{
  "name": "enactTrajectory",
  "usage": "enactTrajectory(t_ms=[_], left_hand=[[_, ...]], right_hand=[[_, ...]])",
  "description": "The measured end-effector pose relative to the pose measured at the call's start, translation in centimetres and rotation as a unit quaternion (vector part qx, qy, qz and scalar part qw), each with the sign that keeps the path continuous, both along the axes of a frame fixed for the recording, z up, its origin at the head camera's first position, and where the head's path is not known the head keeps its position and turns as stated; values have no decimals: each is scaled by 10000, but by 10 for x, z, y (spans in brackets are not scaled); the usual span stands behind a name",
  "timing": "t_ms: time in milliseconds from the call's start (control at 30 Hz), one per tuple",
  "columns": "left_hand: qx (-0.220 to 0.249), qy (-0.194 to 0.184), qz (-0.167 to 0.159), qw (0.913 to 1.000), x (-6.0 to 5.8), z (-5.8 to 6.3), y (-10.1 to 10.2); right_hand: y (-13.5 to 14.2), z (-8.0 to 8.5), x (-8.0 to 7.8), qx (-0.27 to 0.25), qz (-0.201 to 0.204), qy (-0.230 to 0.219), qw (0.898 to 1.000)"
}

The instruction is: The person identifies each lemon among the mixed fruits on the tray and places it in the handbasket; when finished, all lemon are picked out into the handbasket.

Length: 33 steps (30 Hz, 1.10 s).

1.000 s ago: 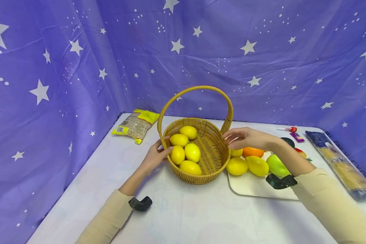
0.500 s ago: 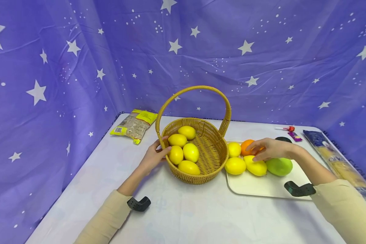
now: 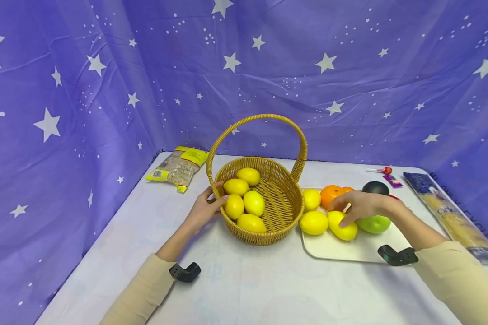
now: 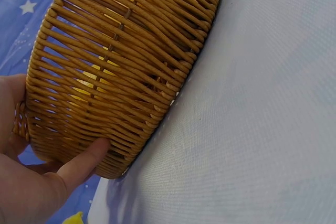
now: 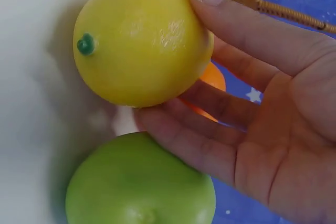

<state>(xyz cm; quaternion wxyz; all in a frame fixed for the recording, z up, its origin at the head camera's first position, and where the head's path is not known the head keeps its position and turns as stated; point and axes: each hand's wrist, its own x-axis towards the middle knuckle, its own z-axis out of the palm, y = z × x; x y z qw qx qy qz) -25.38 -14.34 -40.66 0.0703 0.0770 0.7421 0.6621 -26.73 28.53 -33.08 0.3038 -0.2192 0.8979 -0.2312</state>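
Note:
A yellow lemon (image 3: pixel 341 231) is between the thumb and fingers of my right hand (image 3: pixel 363 205), over the cream tray (image 3: pixel 341 252). Close up in the right wrist view, the lemon (image 5: pixel 136 40) shows a green stem end, with a smooth green fruit (image 5: pixel 139 182) beside it. My left hand (image 3: pixel 202 211) holds the left side of a round wicker basket (image 3: pixel 282 203) with a tall arched handle. One finger of the left hand (image 4: pixel 31 187) presses on the outer weave in the left wrist view. Several lemons (image 3: pixel 235 187) lie in the basket's left half.
The tray also bears more lemons (image 3: pixel 313 223), oranges (image 3: pixel 330 195), and a dark oval fruit (image 3: pixel 375 188). Behind the tray lie a lollipop (image 3: pixel 387 170) and a purple wrapper (image 3: pixel 392 181). A long packet (image 3: pixel 451 216) is at right, a yellow-ended bag (image 3: pixel 179 169) at back left.
My right hand has moved from the basket's right rim over to the tray and taken hold of a lemon there. The left hand stays on the basket.

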Motion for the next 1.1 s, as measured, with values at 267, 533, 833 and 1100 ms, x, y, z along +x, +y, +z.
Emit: enactTrajectory(t_ms=[267,533,833,1100], left_hand=[[8,25,-25,10000,1,0,-1],[55,2,-7,10000,1,0,0],[62,14,-19,10000,1,0,-1],[44,-1,2,10000,-1,0,0]], right_hand=[[-4,-2,9,-10,-671,-798,9946],[2,1,13,-210,-655,-609,9958],[2,33,3,-1310,-622,-97,9894],[-35,39,-6,-2033,-603,206,9770]])
